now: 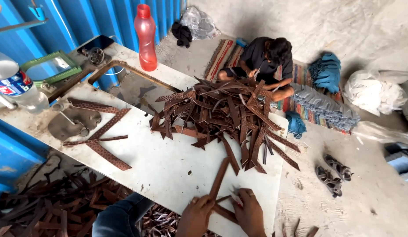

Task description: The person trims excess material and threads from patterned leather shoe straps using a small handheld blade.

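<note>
A long brown strip [220, 177] is held near its lower end by the left hand [196, 216], whose fingers are closed around it at the bottom edge of the view. From that grip the strip runs up and away across the white table [164, 164], its far end pointing toward the big heap of brown strips [221, 116], which lies well beyond the hands. The right hand [249, 213] is set just beside the left, its fingers pinched together on a small pale tool [236, 198]; what kind of tool it is cannot be told. A second, shorter brown piece [223, 212] is seen between and below the two hands, touching the table. Further from the grip, off to the left, a few patterned strips [103, 138] are laid crossed on the table. A red bottle [146, 37] stands at the far edge. Past the heap, another person [265, 61] is seated on a striped mat [300, 94] on the floor, and a pair of sandals [333, 173] lies to the right.
</note>
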